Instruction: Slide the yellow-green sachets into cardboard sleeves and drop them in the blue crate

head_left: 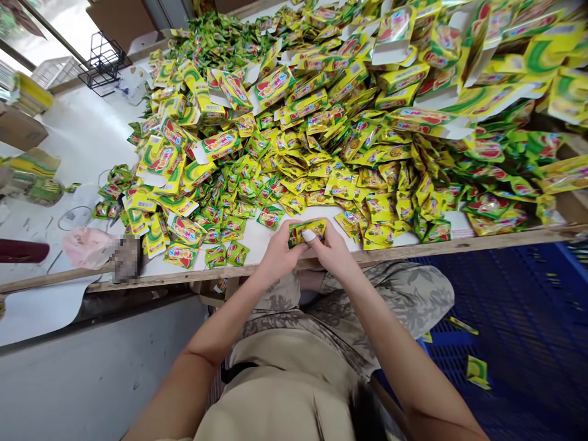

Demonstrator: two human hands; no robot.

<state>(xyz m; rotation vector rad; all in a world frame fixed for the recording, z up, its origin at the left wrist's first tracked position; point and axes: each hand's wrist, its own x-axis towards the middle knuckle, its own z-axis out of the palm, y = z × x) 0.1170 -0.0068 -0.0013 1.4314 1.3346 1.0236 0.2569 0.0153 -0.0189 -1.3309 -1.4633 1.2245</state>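
At the table's front edge, my left hand [281,252] and my right hand [331,250] close from both sides on a few small candy packets [316,226], yellow and green. A white covering is on my right thumb, which presses on the front of the packets. How many packets are in the grip I cannot tell. Just beyond my hands lies a heap of loose yellow packets [342,184], with green packets [270,215] to its left. Small yellow candy boxes [160,158] with red fruit pictures lie piled at the left.
More boxes [395,37] and packets cover the far side of the table. A blue plastic crate [519,306] stands below on the right, a few yellow pieces in it. On the left are a pink plastic bag [86,246], a black wire rack [101,61] and a dark red cylinder [21,250].
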